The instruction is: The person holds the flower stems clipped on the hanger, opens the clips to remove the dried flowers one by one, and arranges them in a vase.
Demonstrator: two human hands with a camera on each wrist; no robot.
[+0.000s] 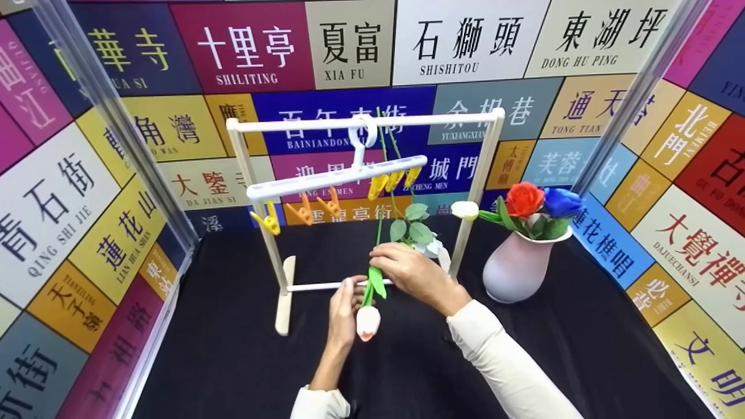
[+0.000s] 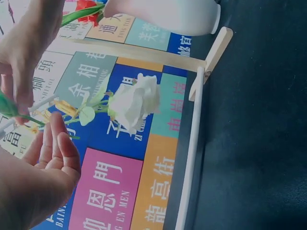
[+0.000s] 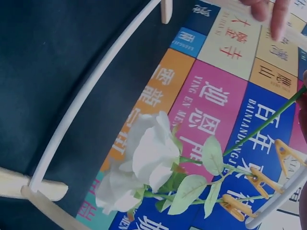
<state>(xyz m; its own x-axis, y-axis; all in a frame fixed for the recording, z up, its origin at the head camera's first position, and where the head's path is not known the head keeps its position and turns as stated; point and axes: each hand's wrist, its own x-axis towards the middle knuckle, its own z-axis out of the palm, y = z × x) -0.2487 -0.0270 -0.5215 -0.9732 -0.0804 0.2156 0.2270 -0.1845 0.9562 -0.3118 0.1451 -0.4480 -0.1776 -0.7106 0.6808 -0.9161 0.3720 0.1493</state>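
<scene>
A white tulip (image 1: 368, 323) with a reddish tip hangs head down between the hands. My right hand (image 1: 410, 270) pinches its green stem just above the leaves. The left hand (image 1: 344, 308) lies beside the leaves, its fingers loosely bent and not closed round the stem. Above them is a white hanger (image 1: 337, 176) with yellow and orange clothespins. White roses (image 3: 156, 153) hang upside down from yellow clothespins (image 3: 237, 207) at the hanger's right end. Whether a clothespin grips the tulip's stem, I cannot tell.
The hanger hooks over the top bar of a wooden rack (image 1: 419, 120). To the right stands a pink-and-white vase (image 1: 515, 267) holding a red rose (image 1: 525, 199), a blue rose (image 1: 563, 202) and a white tulip leaning left. Black cloth (image 1: 233, 372) covers the table; sign-printed panels surround it.
</scene>
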